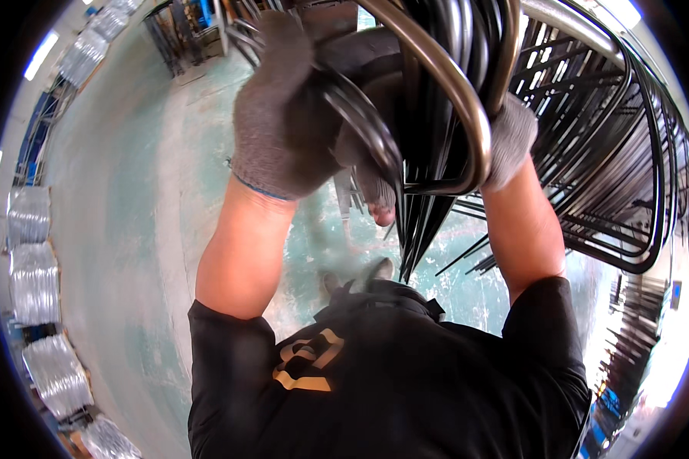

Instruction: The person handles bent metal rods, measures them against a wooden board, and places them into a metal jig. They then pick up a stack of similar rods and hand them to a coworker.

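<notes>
Raised in front of me is a bundle of bent metal tubes (475,115), dark and glossy, with rounded corners. My left hand (283,130), in a grey knit glove, wraps round the tubes on the left side. A bare fingertip shows below that glove, among the tubes. On the other side my right hand (511,145), gloved alike, is closed against the bundle; the tubes hide most of its fingers. Long straight ends of the tubes converge downward between my forearms.
At the right, many similar black bent tubes (605,145) hang densely together. Film-wrapped bundles (34,283) line the left side. Below is a worn green floor (130,252) with a pale stripe. A dark metal stand (176,38) is at the far left.
</notes>
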`<state>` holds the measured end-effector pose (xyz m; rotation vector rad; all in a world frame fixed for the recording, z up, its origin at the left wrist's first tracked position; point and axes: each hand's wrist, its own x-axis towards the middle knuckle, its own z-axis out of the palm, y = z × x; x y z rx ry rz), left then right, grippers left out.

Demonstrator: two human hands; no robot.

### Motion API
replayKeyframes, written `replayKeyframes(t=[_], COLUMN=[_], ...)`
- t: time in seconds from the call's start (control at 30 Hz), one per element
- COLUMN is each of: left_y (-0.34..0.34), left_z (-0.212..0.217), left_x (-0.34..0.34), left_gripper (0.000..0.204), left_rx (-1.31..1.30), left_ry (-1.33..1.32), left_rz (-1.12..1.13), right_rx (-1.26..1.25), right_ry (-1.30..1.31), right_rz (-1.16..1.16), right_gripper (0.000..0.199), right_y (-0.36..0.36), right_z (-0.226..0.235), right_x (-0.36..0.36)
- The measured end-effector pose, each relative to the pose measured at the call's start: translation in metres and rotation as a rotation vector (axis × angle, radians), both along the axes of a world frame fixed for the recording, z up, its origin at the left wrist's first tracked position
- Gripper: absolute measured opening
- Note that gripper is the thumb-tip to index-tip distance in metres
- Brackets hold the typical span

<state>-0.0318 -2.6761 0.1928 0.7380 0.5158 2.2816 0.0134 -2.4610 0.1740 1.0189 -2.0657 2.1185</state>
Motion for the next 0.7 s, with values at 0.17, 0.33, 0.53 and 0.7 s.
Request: replayKeyframes(t=[0.17, 0.33, 0.53, 0.7], left_y=[-0.023, -0.073, -0.068, -0.048], left_z=[-0.025, -0.043, -0.061, -0.067], left_x=[-0.009, -0.022, -0.066, -0.118], left_gripper=[0.083, 0.104, 0.104, 0.093], left_rx=[-0.301, -0.277, -0.203, -0.033], left_ry=[0.236, 0.137, 0.007, 0.173], left_rz=[0.035, -0.046, -0.119, -0.417], right_rx=[-0.043, -0.230, -0.373, -0.343], right_ry=[-0.198, -0.431, -0.358, -0.190], right_rz=[0.095, 0.064, -0.049, -0.275], right_gripper=[0.050, 0.060, 0.073, 0.068], right_y=[-0.003, -0.042, -0.048, -0.042], right_z=[-0.019, 0.006, 0.004, -0.016], right_x=[0.024, 0.040, 0.044, 0.051])
